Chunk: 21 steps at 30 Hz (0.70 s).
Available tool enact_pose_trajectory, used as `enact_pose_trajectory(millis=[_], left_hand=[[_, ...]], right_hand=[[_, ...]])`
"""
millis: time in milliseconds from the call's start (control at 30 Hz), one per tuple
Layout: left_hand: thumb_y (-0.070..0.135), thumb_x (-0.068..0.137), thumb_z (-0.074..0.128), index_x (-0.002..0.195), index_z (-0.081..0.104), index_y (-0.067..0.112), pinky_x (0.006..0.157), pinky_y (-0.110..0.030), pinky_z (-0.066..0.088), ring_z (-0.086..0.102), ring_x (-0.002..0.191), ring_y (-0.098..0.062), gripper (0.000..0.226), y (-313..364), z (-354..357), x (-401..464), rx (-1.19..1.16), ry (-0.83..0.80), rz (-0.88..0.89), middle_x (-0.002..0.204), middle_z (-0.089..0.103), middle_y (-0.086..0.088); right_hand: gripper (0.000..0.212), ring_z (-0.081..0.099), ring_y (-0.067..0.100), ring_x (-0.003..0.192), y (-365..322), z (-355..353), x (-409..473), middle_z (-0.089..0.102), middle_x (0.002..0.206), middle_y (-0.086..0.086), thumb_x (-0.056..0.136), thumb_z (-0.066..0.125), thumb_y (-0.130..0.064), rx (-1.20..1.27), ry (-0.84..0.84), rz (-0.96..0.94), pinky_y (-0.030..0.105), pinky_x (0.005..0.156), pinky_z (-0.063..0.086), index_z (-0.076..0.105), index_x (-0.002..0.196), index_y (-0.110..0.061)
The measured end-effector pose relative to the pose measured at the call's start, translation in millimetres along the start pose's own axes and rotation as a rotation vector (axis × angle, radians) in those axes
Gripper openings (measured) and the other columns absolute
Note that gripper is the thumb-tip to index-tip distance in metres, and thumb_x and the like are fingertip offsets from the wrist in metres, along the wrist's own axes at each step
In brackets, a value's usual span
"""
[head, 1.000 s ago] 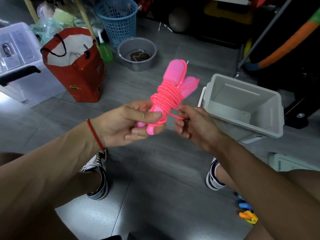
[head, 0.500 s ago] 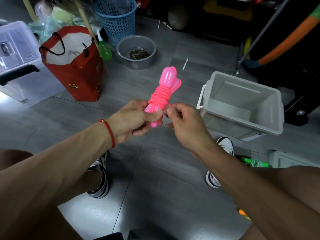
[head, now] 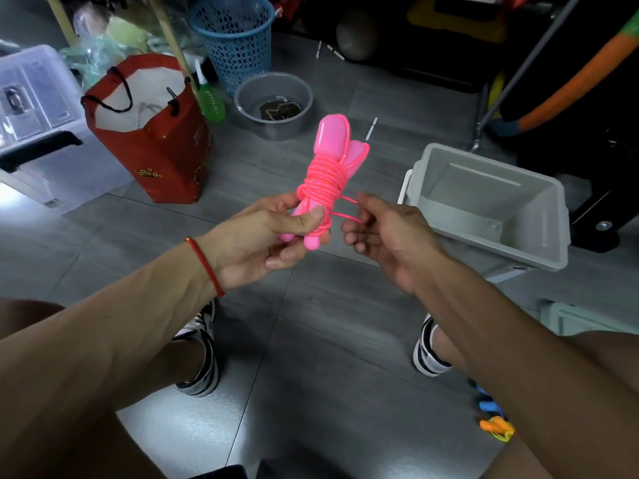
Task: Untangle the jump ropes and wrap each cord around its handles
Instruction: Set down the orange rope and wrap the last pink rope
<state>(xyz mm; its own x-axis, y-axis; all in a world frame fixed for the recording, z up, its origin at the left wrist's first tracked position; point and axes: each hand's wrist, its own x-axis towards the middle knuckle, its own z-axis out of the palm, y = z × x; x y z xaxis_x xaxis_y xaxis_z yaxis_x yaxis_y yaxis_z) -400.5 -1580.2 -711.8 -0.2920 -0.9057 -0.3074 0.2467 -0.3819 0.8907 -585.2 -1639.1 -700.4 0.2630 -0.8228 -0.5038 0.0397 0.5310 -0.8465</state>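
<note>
Pink plastic jump rope (head: pixel 323 181), nearly bundled, held up above the grey floor (head: pixel 311 340).
My left hand (head: pixel 262 236) clamps the lower ends of its two smooth, light handles; my right hand (head: pixel 387 233), at 3 o'clock, pinches the thin springy cord tail (head: pixel 347 209). I judge the slick coils will slip loose unless held at the wrapped middle. Handle bottoms hide under my fingers; more ropes (head: pixel 492 421) at 5 o'clock sit half behind my arm.

Grey tiled floor (head: pixel 311 340) with glare patches; a red paper bag (head: pixel 155 150), blue mesh basket (head: pixel 235 36), grey basin (head: pixel 273 108) and grey plastic bin (head: pixel 484 209) stand on it.
</note>
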Motion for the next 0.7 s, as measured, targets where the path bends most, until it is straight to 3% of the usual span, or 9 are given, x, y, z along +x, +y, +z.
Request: enact_pose_trajectory(millis=[133,267,467,700], left_hand=[[0.021,0.097,0.057,0.098,0.056,0.012,0.036,-0.021,0.022,0.033,0.045,-0.008,0.009,3,3,-1,-0.036,-0.029,0.023,0.082,0.057,-0.009],[0.021,0.097,0.056,0.093,0.056,0.012,0.037,-0.023,0.019,0.032,0.044,-0.008,0.011,4,2,1,-0.063,-0.041,0.048,0.082,0.056,-0.008],[0.021,0.094,0.064,0.091,0.058,0.011,0.040,-0.025,0.018,0.024,0.045,-0.012,0.012,7,2,-3,-0.250,-0.377,0.070,0.078,0.045,-0.011],[0.022,0.094,0.064,0.090,0.066,0.015,0.039,-0.028,0.011,0.022,0.045,-0.012,0.007,12,7,-3,-0.201,-0.447,0.120,0.078,0.028,-0.013]], right_hand=[[0.028,0.056,0.018,0.051,2,-1,4,0.063,0.060,0.010,0.092,0.063,-0.011,0.083,-0.007,0.055,0.022,0.048,0.044,0.051,0.068,-0.010],[0.026,0.053,0.014,0.053,6,0,5,0.060,0.063,0.007,0.091,0.061,-0.011,0.132,-0.076,0.152,0.021,0.051,0.041,0.050,0.067,-0.011],[0.028,0.049,0.010,0.049,6,1,14,0.055,0.063,0.004,0.092,0.059,-0.011,0.209,-0.123,0.270,0.016,0.043,0.035,0.048,0.067,-0.013],[0.031,0.042,0.009,0.045,-1,3,13,0.048,0.059,0.002,0.091,0.056,-0.010,0.216,-0.121,0.281,0.016,0.041,0.027,0.042,0.064,-0.016]])
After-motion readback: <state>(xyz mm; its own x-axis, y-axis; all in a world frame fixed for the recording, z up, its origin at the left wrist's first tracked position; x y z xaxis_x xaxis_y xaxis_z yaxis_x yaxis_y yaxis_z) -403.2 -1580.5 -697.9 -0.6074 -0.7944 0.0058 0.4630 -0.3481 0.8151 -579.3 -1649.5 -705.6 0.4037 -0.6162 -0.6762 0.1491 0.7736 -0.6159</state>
